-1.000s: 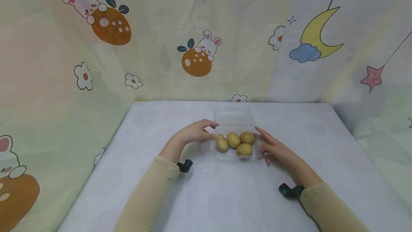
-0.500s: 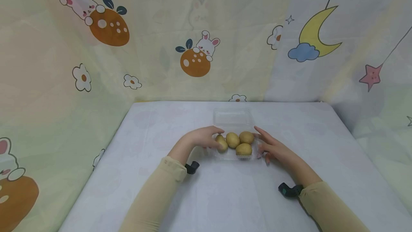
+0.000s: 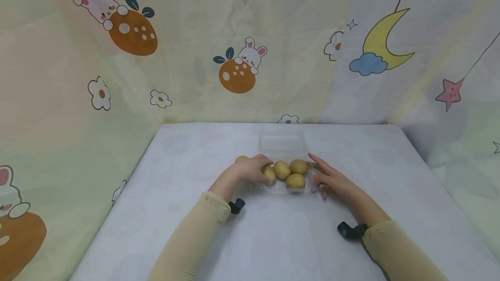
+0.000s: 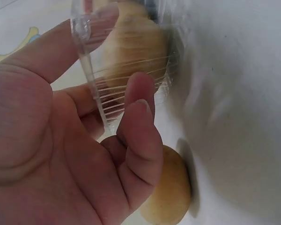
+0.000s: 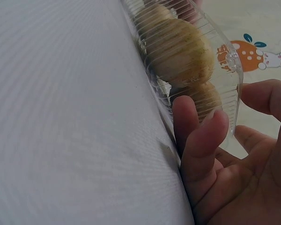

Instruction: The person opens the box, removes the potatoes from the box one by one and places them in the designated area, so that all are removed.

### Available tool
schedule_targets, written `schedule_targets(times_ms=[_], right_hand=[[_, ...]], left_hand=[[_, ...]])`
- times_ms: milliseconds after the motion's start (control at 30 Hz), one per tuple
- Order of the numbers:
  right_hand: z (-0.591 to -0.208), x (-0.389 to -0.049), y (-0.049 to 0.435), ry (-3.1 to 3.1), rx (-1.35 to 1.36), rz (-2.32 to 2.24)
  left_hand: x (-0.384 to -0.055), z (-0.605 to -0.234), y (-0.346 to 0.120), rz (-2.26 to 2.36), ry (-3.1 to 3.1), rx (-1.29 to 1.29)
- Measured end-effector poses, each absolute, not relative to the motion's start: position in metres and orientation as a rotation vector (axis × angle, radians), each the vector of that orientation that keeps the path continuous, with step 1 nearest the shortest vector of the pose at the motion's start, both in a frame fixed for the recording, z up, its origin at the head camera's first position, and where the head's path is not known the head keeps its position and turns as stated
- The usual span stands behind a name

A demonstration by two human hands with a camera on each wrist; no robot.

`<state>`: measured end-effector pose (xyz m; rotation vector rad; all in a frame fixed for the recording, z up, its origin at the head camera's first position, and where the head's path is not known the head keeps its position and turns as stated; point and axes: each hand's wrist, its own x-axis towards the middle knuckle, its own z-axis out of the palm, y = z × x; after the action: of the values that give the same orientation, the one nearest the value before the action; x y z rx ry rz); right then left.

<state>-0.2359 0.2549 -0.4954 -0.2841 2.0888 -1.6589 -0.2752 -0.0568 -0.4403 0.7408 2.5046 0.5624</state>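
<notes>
A clear plastic clamshell box [image 3: 282, 189] lies with its lid folded back on the cloth-covered table, several potatoes [image 3: 295, 181] in its base. My left hand [image 3: 251, 169] reaches over the left wall. Its thumb and forefinger pinch the leftmost potato [image 3: 269, 174], while other fingers stay curled outside, as the left wrist view shows. Another potato [image 4: 171, 187] lies on the cloth outside the box, partly hidden behind that hand. At the opposite side my right hand [image 3: 332, 179] rests its spread fingers against the box, fingertips right at the rim and ribbed wall [image 5: 232, 101].
White cloth [image 3: 265, 237] covers the table. Behind and beside it hang printed curtains [image 3: 297, 77]. The raised clear lid [image 3: 283, 141] lies flat toward the back. Each wrist carries a small black camera [image 3: 351, 230].
My left hand has moved right and down over the box wall and closed on the leftmost potato. The loose potato now shows behind the hand. My right hand has stayed put.
</notes>
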Motion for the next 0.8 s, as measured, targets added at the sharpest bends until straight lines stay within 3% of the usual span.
schedule_targets(times_ms=[800], right_hand=[[-0.4929, -0.2353, 0.2522, 2.104, -0.244, -1.638]], left_hand=[[-0.2722, -0.4412, -0.0517, 0.561, 2.548, 0.759]])
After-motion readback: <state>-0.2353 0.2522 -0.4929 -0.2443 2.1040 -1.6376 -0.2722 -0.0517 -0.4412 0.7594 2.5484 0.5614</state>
